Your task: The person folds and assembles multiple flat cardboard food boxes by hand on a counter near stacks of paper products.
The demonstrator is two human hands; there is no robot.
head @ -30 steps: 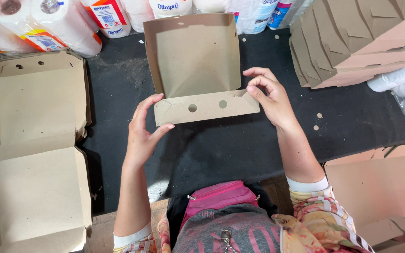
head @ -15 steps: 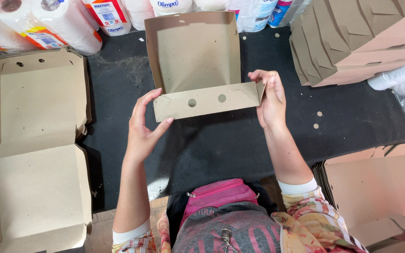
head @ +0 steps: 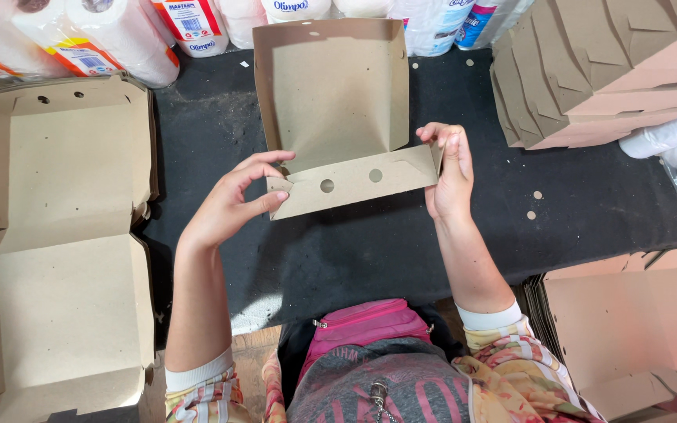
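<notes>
Raised box (head: 331,102) flap hides left hand's (head: 233,204) fingertips now.

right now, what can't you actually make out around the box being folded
Head view only:
- Left hand: its palm side is turned away, so the grip on the cardboard box flap is unclear.
- Right hand: its fingertips hide the flap's right corner.
- Folded box on the left: cut off by the frame's left and bottom edges.
- Stack of flat blanks: its top is cut off, so the count is unknown.
</notes>
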